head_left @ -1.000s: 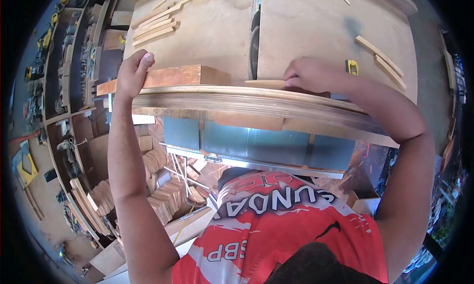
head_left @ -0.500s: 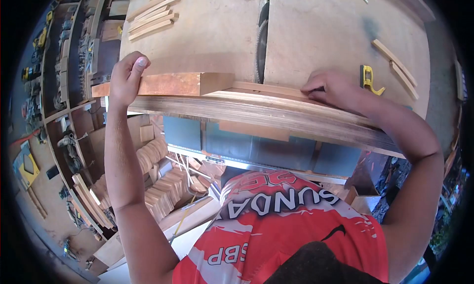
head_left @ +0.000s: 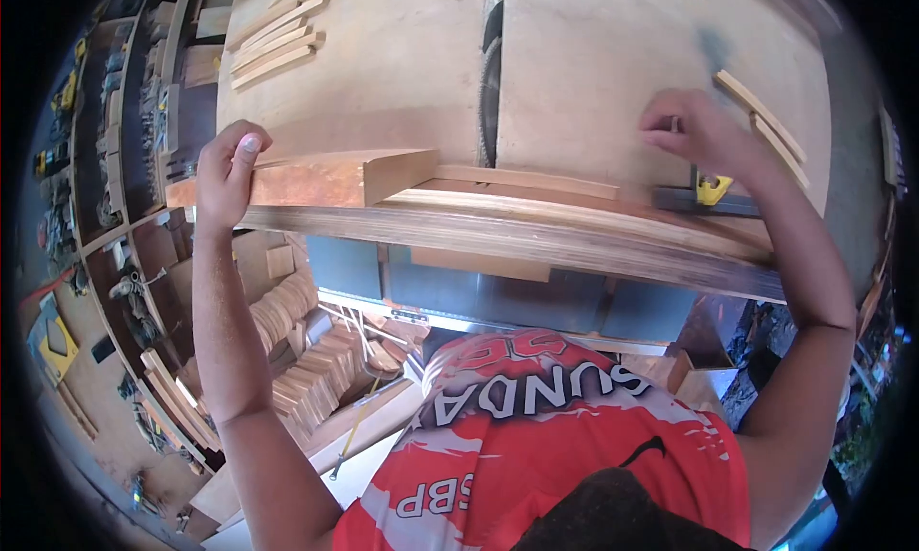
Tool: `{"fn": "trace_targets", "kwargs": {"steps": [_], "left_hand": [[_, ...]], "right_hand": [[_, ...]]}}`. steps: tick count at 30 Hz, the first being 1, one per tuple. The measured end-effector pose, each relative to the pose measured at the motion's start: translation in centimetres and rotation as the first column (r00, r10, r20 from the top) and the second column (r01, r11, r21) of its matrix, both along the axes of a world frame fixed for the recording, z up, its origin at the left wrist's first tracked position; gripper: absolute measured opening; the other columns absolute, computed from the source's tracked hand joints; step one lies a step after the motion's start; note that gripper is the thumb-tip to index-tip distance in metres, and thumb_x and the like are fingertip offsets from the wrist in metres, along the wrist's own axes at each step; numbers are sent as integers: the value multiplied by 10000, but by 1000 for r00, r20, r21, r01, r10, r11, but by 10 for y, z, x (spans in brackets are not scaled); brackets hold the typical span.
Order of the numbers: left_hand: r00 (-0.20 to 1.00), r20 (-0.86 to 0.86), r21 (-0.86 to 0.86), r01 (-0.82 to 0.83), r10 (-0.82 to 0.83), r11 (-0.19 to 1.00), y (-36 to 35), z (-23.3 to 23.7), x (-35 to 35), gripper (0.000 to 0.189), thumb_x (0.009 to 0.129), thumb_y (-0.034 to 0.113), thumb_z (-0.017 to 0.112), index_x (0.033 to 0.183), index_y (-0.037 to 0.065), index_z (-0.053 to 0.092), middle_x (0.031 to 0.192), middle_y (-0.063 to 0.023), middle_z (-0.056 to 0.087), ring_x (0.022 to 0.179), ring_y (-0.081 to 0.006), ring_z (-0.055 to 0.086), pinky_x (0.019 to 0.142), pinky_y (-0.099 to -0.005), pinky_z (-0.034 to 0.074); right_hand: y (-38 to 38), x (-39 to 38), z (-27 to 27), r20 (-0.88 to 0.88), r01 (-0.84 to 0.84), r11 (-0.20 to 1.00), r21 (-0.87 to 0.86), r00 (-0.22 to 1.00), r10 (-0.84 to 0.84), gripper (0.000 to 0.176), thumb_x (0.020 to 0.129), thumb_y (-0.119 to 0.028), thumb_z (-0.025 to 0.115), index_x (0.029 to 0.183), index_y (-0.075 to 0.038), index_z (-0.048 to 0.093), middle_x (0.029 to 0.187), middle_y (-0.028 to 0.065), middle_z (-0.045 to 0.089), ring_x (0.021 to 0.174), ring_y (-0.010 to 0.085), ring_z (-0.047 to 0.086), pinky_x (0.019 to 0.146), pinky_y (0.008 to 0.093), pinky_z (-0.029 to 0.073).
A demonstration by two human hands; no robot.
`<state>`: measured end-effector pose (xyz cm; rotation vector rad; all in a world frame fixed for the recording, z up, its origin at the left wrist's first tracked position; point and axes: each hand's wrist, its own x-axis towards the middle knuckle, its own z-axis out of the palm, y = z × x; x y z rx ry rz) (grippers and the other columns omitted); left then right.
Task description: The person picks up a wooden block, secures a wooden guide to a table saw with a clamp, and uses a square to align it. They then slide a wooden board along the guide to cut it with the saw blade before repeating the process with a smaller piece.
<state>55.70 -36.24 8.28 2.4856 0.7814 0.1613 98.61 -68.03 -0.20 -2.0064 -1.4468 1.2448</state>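
My left hand (head_left: 228, 176) is closed around the left part of a thick reddish-brown wood block (head_left: 306, 179) lying along the near edge of the saw table (head_left: 402, 91). My right hand (head_left: 697, 130) is raised above the right side of the table, fingers pinched together. A small pale tip shows between them, too small to name. A thin wooden strip (head_left: 546, 182) lies along the near edge, right of the block. Below the right hand, partly behind the forearm, sits a yellow and black tool (head_left: 710, 189) with a dark bar.
A circular saw blade (head_left: 490, 82) stands in the table slot beyond the block. Several narrow wood strips (head_left: 278, 45) lie at the far left, and two more strips (head_left: 766, 120) at the right. Shelves of tools (head_left: 115, 120) line the left side. Stacked wood pieces (head_left: 316, 369) are below.
My right hand has lifted off the strip at the near edge and moved up and to the right. My left hand stays on the block. The view has shifted slightly.
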Motion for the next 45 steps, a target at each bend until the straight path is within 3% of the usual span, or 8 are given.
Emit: {"fn": "trace_targets", "kwargs": {"steps": [10, 22, 30, 36, 39, 41, 43, 45], "left_hand": [[1000, 22, -53, -3, 5, 999, 1, -5, -1, 427, 1030, 330, 465, 816, -31, 541, 772, -73, 547, 775, -163, 504, 743, -296, 417], [999, 11, -17, -31, 31, 999, 1, -6, 1, 453, 1025, 353, 488, 779, -23, 545, 702, -59, 509, 703, -149, 466, 666, -297, 400], [992, -96, 11, -79, 79, 997, -2, 0, 4, 482, 1037, 377, 461, 767, -10, 560, 708, -37, 518, 714, -127, 467, 667, -285, 386], [997, -44, 45, -66, 68, 997, -1, -3, 3, 472, 1015, 368, 493, 772, -30, 570, 658, -85, 542, 649, -149, 486, 610, -315, 403], [997, -51, 53, -54, 57, 997, 0, -2, 3, 478, 1013, 376, 488, 772, -28, 570, 656, -91, 543, 647, -153, 493, 612, -321, 407], [997, -46, 46, -58, 60, 997, 5, -7, -1, 478, 1012, 378, 486, 773, -28, 569, 658, -95, 544, 648, -159, 499, 616, -326, 413], [996, -55, 38, -64, 66, 997, 7, -8, -3, 479, 1011, 379, 483, 774, -28, 568, 661, -99, 546, 649, -165, 505, 621, -330, 418], [999, -19, 46, -39, 40, 998, 2, -5, 1, 472, 1008, 376, 484, 781, -30, 566, 668, -105, 548, 655, -176, 514, 636, -334, 427]], "right_hand": [[-84, 18, 18, 545, -454, 891, -15, 743, 388, 600, 622, -103, 843, 1182, -100, 624, 1253, 91, 535, 1249, 278, 480, 1035, 406, 435], [-81, 58, 57, 495, -130, 911, 392, 864, -90, 206, 773, -24, 619, 956, -36, 523, 931, 122, 554, 886, 296, 589, 787, 403, 480], [-2, 142, 94, 882, -206, 927, 314, 425, -204, 496, 794, -102, 591, 1280, -29, 527, 1157, 243, 637, 1014, 361, 633, 862, 434, 507], [59, 155, 50, 923, 35, 979, -199, 344, 175, 442, 851, -169, 572, 1273, -39, 589, 1237, 222, 625, 1180, 366, 572, 965, 453, 472], [44, 173, 18, 901, -114, 988, 100, 431, -42, 386, 897, -206, 553, 1240, -41, 621, 1251, 211, 624, 1209, 377, 550, 972, 476, 460], [25, 159, 20, 480, 278, 870, 407, 745, -463, 335, 964, -261, 511, 1167, -24, 631, 1208, 213, 639, 1171, 385, 564, 944, 462, 470], [2, 235, -69, 843, -185, 866, 464, 394, -368, 423, 943, -369, 602, 1154, -2, 622, 1177, 203, 655, 1109, 367, 599, 906, 427, 489], [-32, 218, -39, 695, -43, 852, 522, 600, -396, 354, 832, -143, 730, 1142, -42, 592, 1080, 133, 635, 1019, 312, 599, 901, 378, 482]]}}
